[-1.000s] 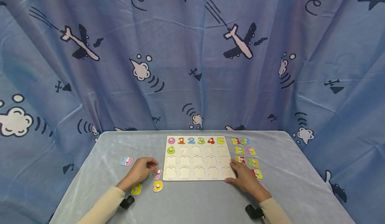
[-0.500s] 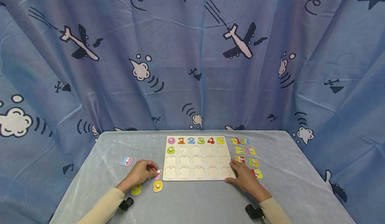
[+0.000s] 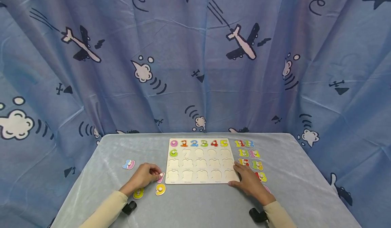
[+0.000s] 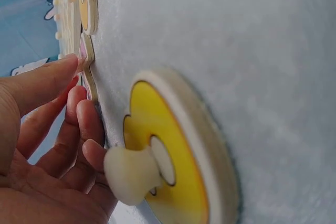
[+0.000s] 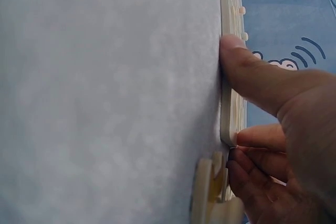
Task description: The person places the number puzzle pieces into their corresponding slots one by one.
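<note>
My left hand (image 3: 143,175) pinches the knob of a pink number 7 puzzle piece (image 3: 160,178), which lies at the lower left of the wooden number puzzle board (image 3: 195,182). In the left wrist view, thumb and forefinger meet over that piece, and a yellow number 8 piece (image 4: 184,182) with a big knob fills the foreground. An orange number 9 piece (image 3: 160,189) lies just nearer than the 7. My right hand (image 3: 247,180) holds the board's near right corner, thumb (image 5: 239,51) against the front edge and fingers along the right side.
Pieces 0 to 6 sit in the board's upper slots; the other slots show bare wood. A number 10 piece (image 3: 128,164) lies farther left. Several two-digit pieces, such as the 14 (image 3: 254,154), are lined up right of the board, some partly behind my right hand.
My left hand has come down slightly toward me, and its fingertips have closed on the 7's knob. The 7 stays in about the same place; my right hand has not moved.
</note>
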Available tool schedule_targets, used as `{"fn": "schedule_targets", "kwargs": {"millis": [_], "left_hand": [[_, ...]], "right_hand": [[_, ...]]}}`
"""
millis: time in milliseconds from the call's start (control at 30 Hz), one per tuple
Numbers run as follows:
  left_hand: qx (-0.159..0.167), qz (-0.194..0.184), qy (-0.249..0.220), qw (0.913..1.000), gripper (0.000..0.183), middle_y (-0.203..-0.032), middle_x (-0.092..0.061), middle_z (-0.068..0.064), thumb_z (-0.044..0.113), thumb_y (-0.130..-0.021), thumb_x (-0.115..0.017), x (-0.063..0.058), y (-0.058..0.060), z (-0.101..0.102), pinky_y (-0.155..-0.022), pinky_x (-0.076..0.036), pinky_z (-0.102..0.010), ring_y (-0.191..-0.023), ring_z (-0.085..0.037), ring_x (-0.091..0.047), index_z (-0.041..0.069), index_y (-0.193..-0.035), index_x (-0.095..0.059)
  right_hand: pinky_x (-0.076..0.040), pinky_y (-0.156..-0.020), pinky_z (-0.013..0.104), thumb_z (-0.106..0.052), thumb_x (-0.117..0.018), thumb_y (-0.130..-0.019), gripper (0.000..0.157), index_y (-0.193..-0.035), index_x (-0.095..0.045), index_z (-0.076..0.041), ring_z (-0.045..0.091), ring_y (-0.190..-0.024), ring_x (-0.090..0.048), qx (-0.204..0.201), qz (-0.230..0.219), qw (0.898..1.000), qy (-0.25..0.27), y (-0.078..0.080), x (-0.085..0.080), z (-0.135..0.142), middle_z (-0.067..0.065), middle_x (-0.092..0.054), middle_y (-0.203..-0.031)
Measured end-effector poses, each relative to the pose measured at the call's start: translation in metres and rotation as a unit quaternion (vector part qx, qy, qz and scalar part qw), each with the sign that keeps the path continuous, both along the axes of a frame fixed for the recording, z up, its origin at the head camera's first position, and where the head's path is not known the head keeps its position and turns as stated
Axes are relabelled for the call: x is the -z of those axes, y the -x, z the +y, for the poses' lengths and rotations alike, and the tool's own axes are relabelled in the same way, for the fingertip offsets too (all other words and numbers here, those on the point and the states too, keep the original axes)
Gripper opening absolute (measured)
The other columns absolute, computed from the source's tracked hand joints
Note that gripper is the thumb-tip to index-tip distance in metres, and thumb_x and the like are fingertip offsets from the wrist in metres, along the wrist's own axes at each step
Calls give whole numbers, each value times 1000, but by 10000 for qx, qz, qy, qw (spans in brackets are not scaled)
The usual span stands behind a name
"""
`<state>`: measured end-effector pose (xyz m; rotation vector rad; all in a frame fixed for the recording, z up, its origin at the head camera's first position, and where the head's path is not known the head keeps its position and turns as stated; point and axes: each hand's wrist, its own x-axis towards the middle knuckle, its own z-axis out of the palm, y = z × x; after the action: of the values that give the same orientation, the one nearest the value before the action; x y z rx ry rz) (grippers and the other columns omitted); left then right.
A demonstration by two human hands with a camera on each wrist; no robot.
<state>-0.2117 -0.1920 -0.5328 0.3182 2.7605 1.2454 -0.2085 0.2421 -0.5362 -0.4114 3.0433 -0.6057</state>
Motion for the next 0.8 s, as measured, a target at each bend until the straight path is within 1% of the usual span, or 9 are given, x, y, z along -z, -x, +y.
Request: {"fn": "schedule_targets", "kwargs": {"millis": [200,300,400,567,633,800], "left_hand": [[-57,35,-40,10000,8,-73,-62,3,6,-81,-77,-4,1,0,-61,-44,-20,-68,-10,-54,11,-84,-72],[-88,114,-96,9998,8,-74,-63,3,5,-81,-77,-10,3,1,-61,-45,-20,-69,-9,-55,11,-85,-72],[-78,305,-137,9994,8,-74,-64,3,5,-80,-77,-16,7,4,-62,-46,-21,-69,-8,-56,10,-84,-73],[-82,525,-112,9985,7,-74,-65,5,8,-81,-78,-26,18,12,-63,-45,-20,-69,-5,-56,12,-84,-73],[-78,524,-125,9985,7,-74,-65,5,9,-81,-77,-30,24,17,-64,-45,-20,-70,-6,-56,13,-85,-73],[-92,523,-237,9983,7,-76,-66,4,9,-82,-78,-37,39,32,-65,-46,-21,-72,-8,-57,10,-87,-73]], "right_hand": [[-36,-109,56,-41,-83,-72,83,-135,-55,6,45,-133,-46,-37,51,10000,22,0,0,1,22,-49,-146],[-36,-109,56,-41,-83,-72,83,-135,-55,6,45,-133,-46,-51,47,10000,40,0,1,2,22,-50,-145],[-36,-109,56,-40,-84,-72,83,-135,-55,6,45,-133,-46,-47,34,10000,57,-1,1,1,22,-50,-145],[-36,-109,56,-39,-84,-72,83,-135,-55,6,45,-133,-46,-54,44,9999,73,-1,2,1,22,-50,-145],[-36,-109,56,-39,-84,-73,82,-135,-55,6,45,-133,-46,-57,59,9999,84,-1,2,1,22,-50,-145],[-36,-109,56,-40,-84,-72,83,-135,-55,5,44,-134,-46,-31,35,10000,82,0,1,0,22,-49,-146]]}}
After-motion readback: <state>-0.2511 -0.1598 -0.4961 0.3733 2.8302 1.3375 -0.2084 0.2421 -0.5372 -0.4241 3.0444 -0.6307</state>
